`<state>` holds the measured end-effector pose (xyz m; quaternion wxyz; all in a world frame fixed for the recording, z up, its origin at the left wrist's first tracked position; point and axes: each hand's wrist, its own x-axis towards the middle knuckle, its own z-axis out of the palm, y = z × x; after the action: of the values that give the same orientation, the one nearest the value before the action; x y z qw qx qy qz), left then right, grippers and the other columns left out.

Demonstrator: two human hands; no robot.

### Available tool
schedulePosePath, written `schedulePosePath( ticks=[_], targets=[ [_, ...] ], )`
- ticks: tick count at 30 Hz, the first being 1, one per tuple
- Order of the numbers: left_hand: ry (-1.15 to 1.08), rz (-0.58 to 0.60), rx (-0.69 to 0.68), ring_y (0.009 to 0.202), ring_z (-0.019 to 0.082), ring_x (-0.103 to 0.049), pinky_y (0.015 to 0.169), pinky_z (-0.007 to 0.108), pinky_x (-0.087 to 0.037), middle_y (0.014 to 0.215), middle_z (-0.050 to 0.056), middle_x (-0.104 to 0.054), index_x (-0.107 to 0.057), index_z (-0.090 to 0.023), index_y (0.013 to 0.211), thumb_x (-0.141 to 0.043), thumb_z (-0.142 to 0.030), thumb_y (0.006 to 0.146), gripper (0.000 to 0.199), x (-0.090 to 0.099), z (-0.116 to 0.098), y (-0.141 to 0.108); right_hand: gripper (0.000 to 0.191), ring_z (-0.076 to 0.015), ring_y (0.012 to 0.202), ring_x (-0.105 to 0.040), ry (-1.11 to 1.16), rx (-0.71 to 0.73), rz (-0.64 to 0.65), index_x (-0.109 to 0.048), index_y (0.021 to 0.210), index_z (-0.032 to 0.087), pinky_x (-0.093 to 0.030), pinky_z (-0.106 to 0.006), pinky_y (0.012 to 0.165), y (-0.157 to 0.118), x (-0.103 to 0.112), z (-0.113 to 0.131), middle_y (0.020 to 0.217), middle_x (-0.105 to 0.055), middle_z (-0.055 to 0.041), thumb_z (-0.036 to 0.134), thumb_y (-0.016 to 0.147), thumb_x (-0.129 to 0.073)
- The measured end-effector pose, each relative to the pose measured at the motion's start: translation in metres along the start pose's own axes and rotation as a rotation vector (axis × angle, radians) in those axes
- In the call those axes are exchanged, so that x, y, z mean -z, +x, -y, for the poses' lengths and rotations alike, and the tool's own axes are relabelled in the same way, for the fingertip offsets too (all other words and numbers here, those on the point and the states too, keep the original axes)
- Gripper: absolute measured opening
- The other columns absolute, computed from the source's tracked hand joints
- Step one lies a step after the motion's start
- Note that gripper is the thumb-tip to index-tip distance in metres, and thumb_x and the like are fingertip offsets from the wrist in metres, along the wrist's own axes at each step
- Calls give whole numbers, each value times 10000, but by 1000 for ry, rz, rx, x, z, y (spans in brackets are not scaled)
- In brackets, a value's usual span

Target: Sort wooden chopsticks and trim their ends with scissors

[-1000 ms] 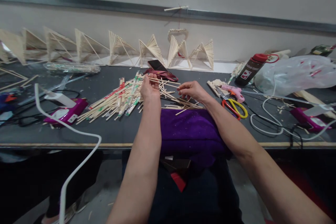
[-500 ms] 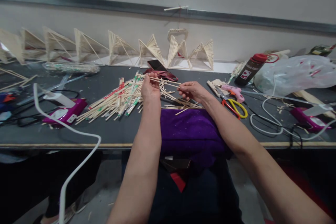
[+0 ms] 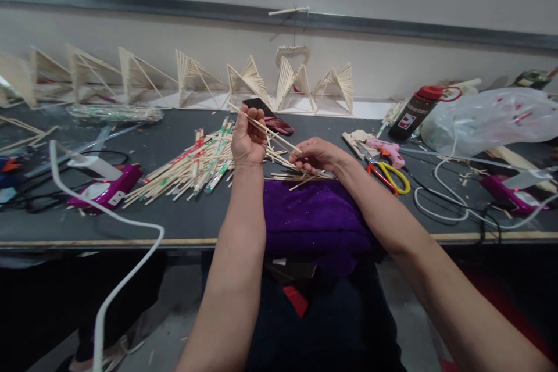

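Thin wooden chopsticks (image 3: 279, 138) slant between my two hands, higher at the left end; I cannot tell exactly how many there are. My left hand (image 3: 249, 136) is closed around their upper part, and one tip pokes out past it. At the lower end my right hand (image 3: 314, 154) pinches them with thumb and fingers. Below and to the left lies a loose pile of chopsticks (image 3: 174, 177), some in red and green paper or plastic wrappers. A folded purple cloth (image 3: 314, 209) lies on the table edge beneath my right hand.
Twisted stick models (image 3: 248, 84) line the wall. A dark phone (image 3: 258, 107) lies behind my left hand. Scissors (image 3: 394, 179), a pink glue gun (image 3: 387, 151), a black bottle (image 3: 412, 113) and a plastic bag (image 3: 492, 122) are at right. Purple power strips (image 3: 107, 186) trail cables.
The chopsticks have tilted more steeply, their left end rising and their right end dropping slightly. My left hand has moved up a little, and the view has shifted slightly.
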<state>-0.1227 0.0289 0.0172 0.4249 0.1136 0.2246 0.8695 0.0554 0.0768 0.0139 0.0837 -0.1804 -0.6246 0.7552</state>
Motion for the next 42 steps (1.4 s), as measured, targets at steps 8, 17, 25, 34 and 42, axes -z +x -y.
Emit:
schedulePosePath(
  ticks=[8, 17, 25, 34, 42],
  targets=[
    [30, -26, -12, 970, 132, -632, 688, 160, -540, 851, 23, -707, -661, -207, 911, -470, -237, 889, 195, -4, -5, -4, 148, -38, 374, -462, 31, 31, 46, -611, 767, 77, -403, -137, 338, -3, -9, 4, 539, -581, 20, 207, 698, -596],
    [-18, -30, 0, 961, 142, -638, 685, 175, -550, 844, 27, -708, -651, -238, 997, -505, -238, 872, 193, -4, -6, -5, 122, -33, 347, -448, -69, 71, -34, -594, 668, 93, -363, -127, 331, -1, -14, 4, 487, -568, 14, 214, 687, -584],
    [-9, -68, -30, 956, 138, -639, 698, 178, -556, 854, 31, -708, -656, -224, 981, -491, -241, 880, 195, -2, -6, -1, 104, -33, 389, -449, 18, 71, -88, -599, 709, 99, -362, -136, 335, -1, -11, 4, 532, -566, 20, 202, 712, -583],
    [-52, -149, -15, 887, 115, -657, 683, 155, -547, 815, 20, -705, -648, -220, 1011, -504, -210, 868, 204, 1, -1, 5, 232, -87, 667, -605, 88, 288, -264, -601, 812, 154, -455, -165, 511, 3, -5, 1, 748, -631, 12, 211, 617, -712],
    [-93, -177, 10, 902, 119, -654, 716, 159, -542, 740, 14, -697, -653, -195, 953, -478, -205, 879, 190, 3, 2, 7, 247, -55, 551, -537, 98, 374, -231, -546, 758, 161, -449, -182, 527, 10, -6, -6, 632, -551, 57, 243, 614, -729]
  ],
)
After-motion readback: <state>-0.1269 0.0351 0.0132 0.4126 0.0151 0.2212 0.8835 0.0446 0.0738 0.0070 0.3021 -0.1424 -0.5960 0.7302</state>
